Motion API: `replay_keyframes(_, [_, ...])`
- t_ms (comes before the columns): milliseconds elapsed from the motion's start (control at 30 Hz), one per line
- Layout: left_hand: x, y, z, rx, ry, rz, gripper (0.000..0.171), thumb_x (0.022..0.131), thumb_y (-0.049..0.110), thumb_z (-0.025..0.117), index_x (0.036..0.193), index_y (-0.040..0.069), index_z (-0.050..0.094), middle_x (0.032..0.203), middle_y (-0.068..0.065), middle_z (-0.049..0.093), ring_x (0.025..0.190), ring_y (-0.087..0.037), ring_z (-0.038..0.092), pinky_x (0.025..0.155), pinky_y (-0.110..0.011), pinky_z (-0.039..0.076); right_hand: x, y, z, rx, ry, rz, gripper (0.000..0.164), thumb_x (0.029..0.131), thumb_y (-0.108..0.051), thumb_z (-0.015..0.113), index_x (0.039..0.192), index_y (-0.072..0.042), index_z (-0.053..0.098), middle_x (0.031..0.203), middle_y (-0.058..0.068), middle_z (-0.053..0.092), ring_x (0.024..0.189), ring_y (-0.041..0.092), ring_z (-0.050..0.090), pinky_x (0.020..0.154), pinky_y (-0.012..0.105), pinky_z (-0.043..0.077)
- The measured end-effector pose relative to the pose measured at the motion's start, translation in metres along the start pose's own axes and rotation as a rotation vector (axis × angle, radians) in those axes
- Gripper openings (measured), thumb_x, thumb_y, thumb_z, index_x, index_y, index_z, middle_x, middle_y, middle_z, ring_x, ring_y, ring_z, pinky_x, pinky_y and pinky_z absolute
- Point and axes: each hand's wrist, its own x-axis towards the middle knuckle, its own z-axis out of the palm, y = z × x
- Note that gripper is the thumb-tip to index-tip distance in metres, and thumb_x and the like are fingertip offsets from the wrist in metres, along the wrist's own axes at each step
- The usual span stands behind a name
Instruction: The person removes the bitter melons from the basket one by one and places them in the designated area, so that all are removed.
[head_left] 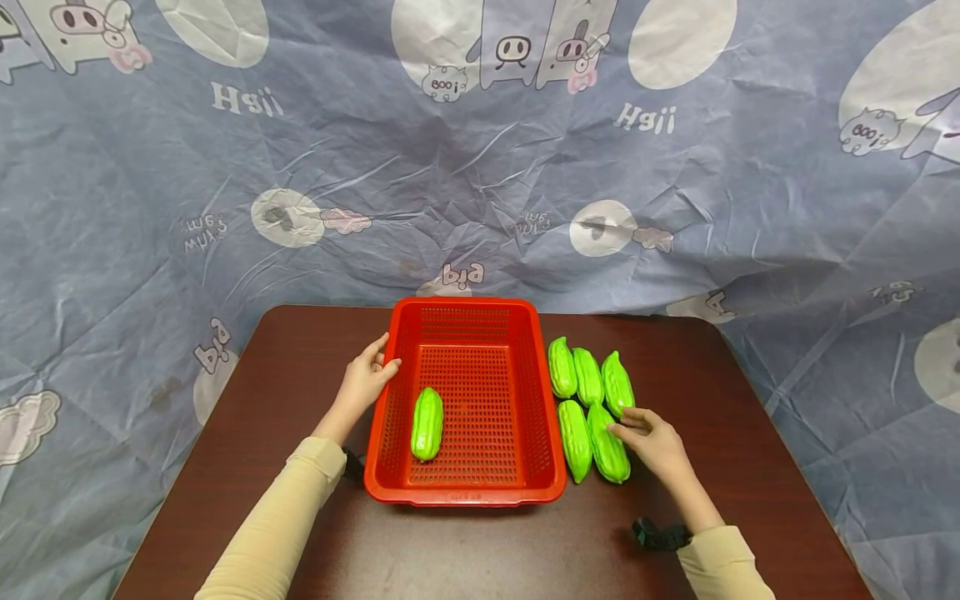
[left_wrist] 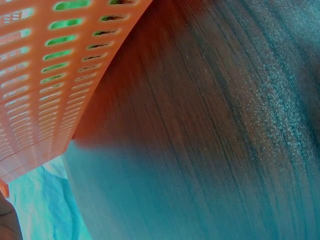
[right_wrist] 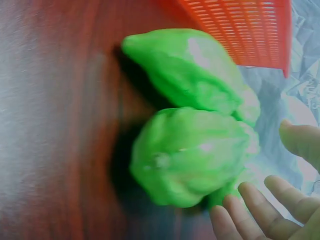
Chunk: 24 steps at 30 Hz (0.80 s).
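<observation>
A red perforated plastic basket [head_left: 465, 497] stands on the table, one green bitter melon [head_left: 427, 424] lying lengthwise in its left part. My left hand [head_left: 363, 383] holds the basket's left rim, thumb over the edge; in the left wrist view the basket's slotted side wall [left_wrist: 45, 85] fills the upper left. Several more ridged, glossy bitter melons lie in two rows right of the basket. Over the front row, my right hand [head_left: 652, 442] has its fingertips at the rightmost melon [head_left: 609, 446]. The right wrist view shows its spread fingers beside that melon [right_wrist: 190, 155], gripping nothing.
The dark brown wooden table [head_left: 480, 554] extends to both sides and in front of the basket. Behind it hangs a blue-grey cloth [head_left: 450, 167] with cartoon prints, meeting the table's back edge. A black wrist strap [head_left: 660, 535] is on the right wrist.
</observation>
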Motion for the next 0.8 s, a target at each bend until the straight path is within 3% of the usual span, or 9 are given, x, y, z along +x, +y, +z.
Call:
replay_keyframes(167, [0.000, 0.000, 0.000, 0.001, 0.003, -0.003, 0.065, 0.095, 0.024, 0.064, 0.152, 0.006, 0.038, 0.094, -0.013, 0.062, 0.067, -0.014, 0.051, 0.060, -0.025, 0.042, 0.001, -0.011, -0.006, 0.026, 0.037, -0.021, 0.064, 0.093, -0.040, 0.066, 0.141, -0.001, 0.050, 0.134, 0.023, 0.059, 0.120, 0.036, 0.060, 0.085, 0.033, 0.056])
replay_keyframes(400, [0.000, -0.001, 0.000, 0.006, 0.006, 0.000, 0.065, 0.095, 0.023, 0.064, 0.152, 0.005, 0.038, 0.093, -0.012, 0.062, 0.067, -0.014, 0.052, 0.060, -0.025, 0.042, 0.004, -0.026, -0.011, 0.031, 0.074, -0.058, 0.065, 0.093, -0.043, 0.066, 0.142, -0.003, 0.049, 0.136, 0.021, 0.059, 0.122, 0.036, 0.059, 0.093, 0.043, 0.052])
replay_keyframes(633, [0.001, -0.002, 0.000, 0.006, 0.005, 0.001, 0.065, 0.095, 0.023, 0.064, 0.152, 0.005, 0.038, 0.093, -0.013, 0.063, 0.066, -0.012, 0.053, 0.059, -0.024, 0.043, 0.008, -0.042, -0.011, 0.094, 0.095, -0.094, 0.062, 0.092, -0.039, 0.068, 0.141, -0.004, 0.051, 0.135, 0.019, 0.060, 0.121, 0.034, 0.061, 0.078, 0.014, 0.050])
replay_keyframes(800, [0.001, -0.002, 0.001, -0.005, 0.001, -0.005, 0.065, 0.095, 0.023, 0.064, 0.152, 0.006, 0.038, 0.094, -0.013, 0.063, 0.066, -0.013, 0.053, 0.060, -0.024, 0.043, 0.012, -0.055, -0.009, 0.118, 0.110, -0.127, 0.060, 0.092, -0.038, 0.069, 0.139, -0.005, 0.052, 0.135, 0.020, 0.060, 0.121, 0.035, 0.060, 0.074, 0.010, 0.047])
